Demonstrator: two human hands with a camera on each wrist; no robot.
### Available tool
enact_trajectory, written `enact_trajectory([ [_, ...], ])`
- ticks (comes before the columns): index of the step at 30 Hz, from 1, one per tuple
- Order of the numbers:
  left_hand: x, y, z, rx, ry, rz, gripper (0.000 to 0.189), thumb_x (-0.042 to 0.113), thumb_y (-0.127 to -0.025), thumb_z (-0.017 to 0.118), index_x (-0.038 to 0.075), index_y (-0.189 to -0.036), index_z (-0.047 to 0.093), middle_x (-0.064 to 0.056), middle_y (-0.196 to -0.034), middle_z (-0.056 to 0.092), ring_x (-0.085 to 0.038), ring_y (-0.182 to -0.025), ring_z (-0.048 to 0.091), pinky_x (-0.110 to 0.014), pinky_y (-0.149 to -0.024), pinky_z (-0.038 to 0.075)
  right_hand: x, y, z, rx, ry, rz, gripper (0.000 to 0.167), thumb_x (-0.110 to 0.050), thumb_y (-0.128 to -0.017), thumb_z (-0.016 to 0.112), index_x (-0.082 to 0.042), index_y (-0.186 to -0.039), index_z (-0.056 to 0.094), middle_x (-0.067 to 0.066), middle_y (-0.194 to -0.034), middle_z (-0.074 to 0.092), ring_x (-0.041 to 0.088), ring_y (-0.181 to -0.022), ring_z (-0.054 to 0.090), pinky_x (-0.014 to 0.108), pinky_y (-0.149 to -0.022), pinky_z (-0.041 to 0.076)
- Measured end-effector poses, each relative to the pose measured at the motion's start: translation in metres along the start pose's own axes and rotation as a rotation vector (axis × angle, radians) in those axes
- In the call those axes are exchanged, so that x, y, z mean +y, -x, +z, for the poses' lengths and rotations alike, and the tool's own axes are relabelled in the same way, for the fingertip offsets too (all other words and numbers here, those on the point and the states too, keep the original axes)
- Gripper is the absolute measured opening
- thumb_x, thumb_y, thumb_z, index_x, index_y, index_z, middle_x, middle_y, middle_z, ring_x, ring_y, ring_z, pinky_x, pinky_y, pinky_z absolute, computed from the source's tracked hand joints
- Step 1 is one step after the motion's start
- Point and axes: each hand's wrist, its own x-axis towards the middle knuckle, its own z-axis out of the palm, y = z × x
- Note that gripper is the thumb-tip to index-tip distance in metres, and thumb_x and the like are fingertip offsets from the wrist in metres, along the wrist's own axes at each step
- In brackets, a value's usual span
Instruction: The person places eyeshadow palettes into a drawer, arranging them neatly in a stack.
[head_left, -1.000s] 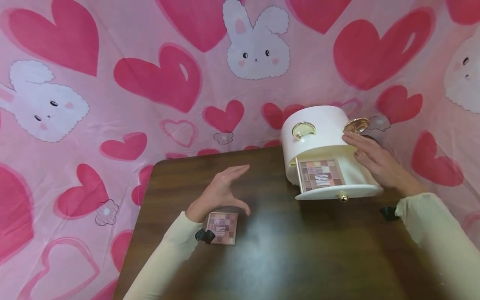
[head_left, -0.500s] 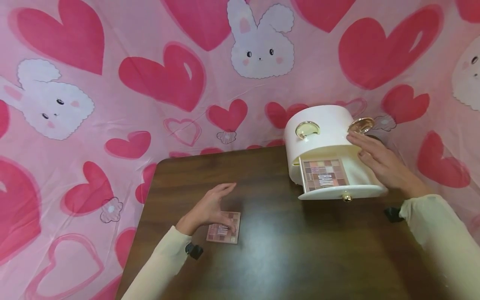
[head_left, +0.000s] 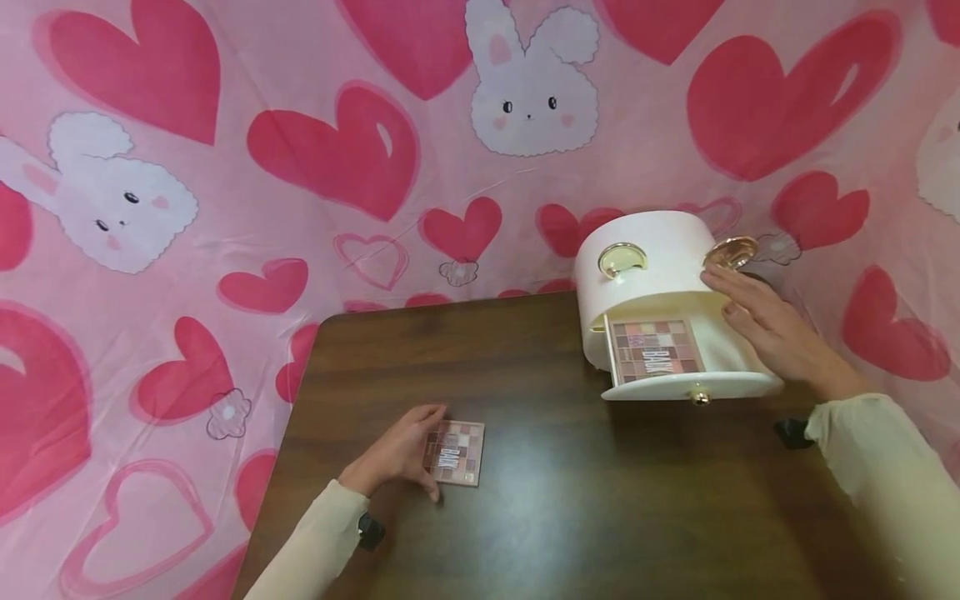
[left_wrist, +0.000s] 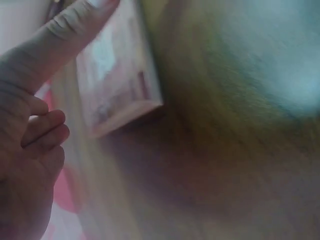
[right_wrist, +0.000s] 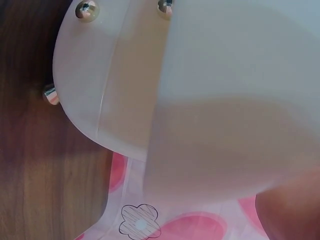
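Note:
A square makeup palette [head_left: 459,454] with a checkered lid lies flat on the wooden table. My left hand [head_left: 396,450] is at its left side, fingers by the upper corner and thumb near the lower one. In the left wrist view a straight digit overlaps the palette [left_wrist: 117,75]. To the right stands a white rounded box [head_left: 652,237], its drawer [head_left: 686,388] pulled out by the front. A second palette [head_left: 654,354] lies in the drawer's left part. My right hand [head_left: 787,337] rests with extended fingers against the box's right side, near a gold oval piece [head_left: 733,252].
Another gold oval piece [head_left: 622,260] is on the box's left. A gold knob [head_left: 701,399] sticks out from the drawer front. Ball feet [right_wrist: 87,10] show beneath the box. Behind the table [head_left: 540,517] hangs a pink cloth [head_left: 300,50] with hearts and rabbits.
My left hand has come down and left, from above the table to the left side of the loose palette. My right hand stays at the box. The view has shifted slightly.

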Motion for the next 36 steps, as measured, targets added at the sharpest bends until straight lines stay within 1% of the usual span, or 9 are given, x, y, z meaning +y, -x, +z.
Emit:
enact_trajectory([
  [7,-0.012,0.002,0.007,-0.025,-0.022,-0.046,0.137,0.047,-0.042,0.1,-0.007,-0.15,0.037,-0.02,-0.151,0.041,-0.036,-0.136,0.041,-0.049,-0.11,0.037,0.0,0.001,0.0,0.007,0.001,-0.021,0.061,-0.004,-0.097,0.057,-0.016,-0.155,0.041,0.014,-0.16,0.032,0.014,-0.147,0.021,0.066,-0.115,0.011],
  [12,-0.017,0.002,0.01,-0.028,-0.006,-0.067,0.13,0.043,-0.046,0.101,-0.005,-0.15,0.04,-0.018,-0.151,0.043,-0.035,-0.136,0.042,-0.05,-0.11,0.038,0.004,-0.001,0.002,0.042,0.009,-0.086,0.058,0.001,-0.096,0.056,-0.009,-0.152,0.045,0.017,-0.157,0.037,0.008,-0.145,0.023,0.034,-0.119,0.012],
  [14,-0.018,0.002,0.012,-0.028,0.011,-0.07,0.126,0.041,-0.049,0.101,-0.005,-0.15,0.04,-0.017,-0.151,0.043,-0.035,-0.136,0.042,-0.05,-0.11,0.038,0.004,0.0,0.001,0.044,0.013,-0.09,0.058,0.001,-0.096,0.056,-0.01,-0.152,0.045,0.016,-0.157,0.037,0.009,-0.145,0.023,0.032,-0.119,0.011],
  [18,-0.018,0.003,0.012,-0.024,0.034,-0.085,0.118,0.038,-0.054,0.1,-0.003,-0.149,0.043,-0.016,-0.15,0.045,-0.034,-0.135,0.043,-0.05,-0.109,0.038,0.004,-0.001,0.002,0.04,0.007,-0.087,0.059,0.0,-0.096,0.057,-0.011,-0.152,0.045,0.015,-0.158,0.036,0.007,-0.145,0.022,0.038,-0.12,0.012],
  [20,-0.018,0.004,0.012,-0.017,0.051,-0.089,0.115,0.035,-0.055,0.1,-0.002,-0.149,0.044,-0.016,-0.149,0.045,-0.035,-0.134,0.044,-0.051,-0.109,0.039,0.004,-0.001,0.003,0.048,0.003,-0.109,0.057,0.001,-0.096,0.056,-0.009,-0.151,0.045,0.017,-0.157,0.037,0.007,-0.145,0.023,0.031,-0.118,0.012],
  [23,-0.018,0.005,0.012,-0.001,0.08,-0.087,0.114,0.033,-0.055,0.101,-0.003,-0.148,0.045,-0.015,-0.147,0.047,-0.034,-0.131,0.047,-0.051,-0.107,0.041,0.006,-0.003,0.004,0.061,0.001,-0.149,0.055,0.003,-0.095,0.055,-0.005,-0.149,0.047,0.019,-0.155,0.039,0.007,-0.145,0.024,0.021,-0.114,0.011],
  [26,-0.018,0.002,0.012,0.029,0.121,-0.088,0.116,0.03,-0.053,0.101,-0.004,-0.148,0.044,-0.014,-0.144,0.049,-0.033,-0.128,0.05,-0.05,-0.106,0.042,0.005,-0.003,0.004,0.067,-0.003,-0.163,0.053,0.003,-0.097,0.054,-0.003,-0.149,0.047,0.02,-0.155,0.039,0.007,-0.145,0.025,0.02,-0.113,0.012],
  [32,-0.012,-0.003,0.006,0.137,0.233,-0.111,0.118,0.023,-0.048,0.101,-0.005,-0.147,0.044,-0.014,-0.141,0.051,-0.035,-0.126,0.051,-0.053,-0.104,0.042,0.005,-0.002,0.004,0.066,0.002,-0.148,0.054,0.002,-0.096,0.054,-0.005,-0.149,0.047,0.019,-0.155,0.039,0.008,-0.145,0.024,0.021,-0.114,0.011],
  [36,-0.005,-0.006,-0.002,0.165,0.304,-0.143,0.118,0.023,-0.049,0.101,-0.002,-0.149,0.043,-0.012,-0.143,0.05,-0.034,-0.128,0.05,-0.055,-0.105,0.041,0.005,-0.001,0.004,0.06,0.012,-0.127,0.057,0.002,-0.095,0.056,-0.007,-0.15,0.047,0.017,-0.155,0.039,0.007,-0.145,0.024,0.02,-0.114,0.011],
])
